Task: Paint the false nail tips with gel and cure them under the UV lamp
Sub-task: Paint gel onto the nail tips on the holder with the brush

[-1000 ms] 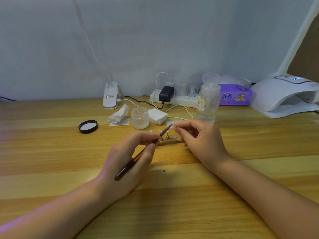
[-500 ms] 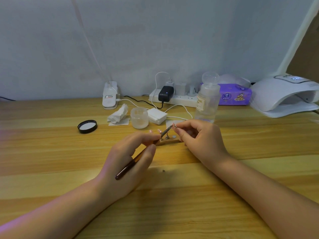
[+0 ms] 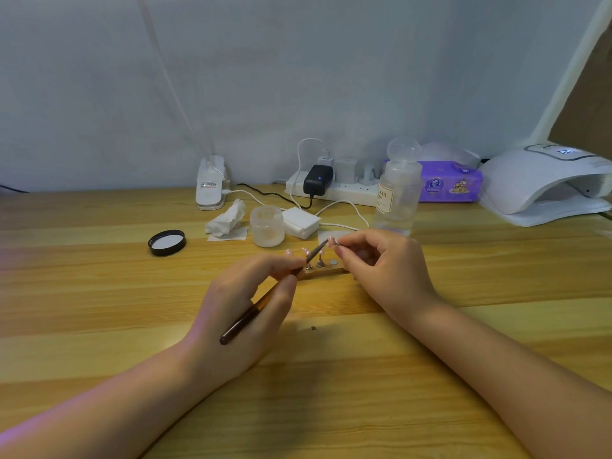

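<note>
Wooden table (image 3: 99, 293) carries everything, and at its far right the white UV lamp (image 3: 543, 187) stands with its mouth showing nothing inside, well apart from the work, so I judge that curing is not yet begun. Nearer the middle, a clear bottle (image 3: 397, 193) stands behind the right hand (image 3: 384, 273), and an open frosted jar (image 3: 267, 225) has its black lid (image 3: 166, 242) lying apart to the left. The left hand (image 3: 238, 309) holds a dark brush (image 3: 265, 299) between thumb and curled fingers, like a pen. The right hand pinches one small false nail tip (image 3: 332, 241) on its stand between thumb and forefinger, and the brush point touches it. Below them a small wooden holder (image 3: 326, 270) keeps other pinkish tips (image 3: 304, 250) upright on metal stands, with one bare round spot. The painting seems in the middle; how many tips have gel already is too small to tell. The held tip looks pale pink and glossy.
</note>
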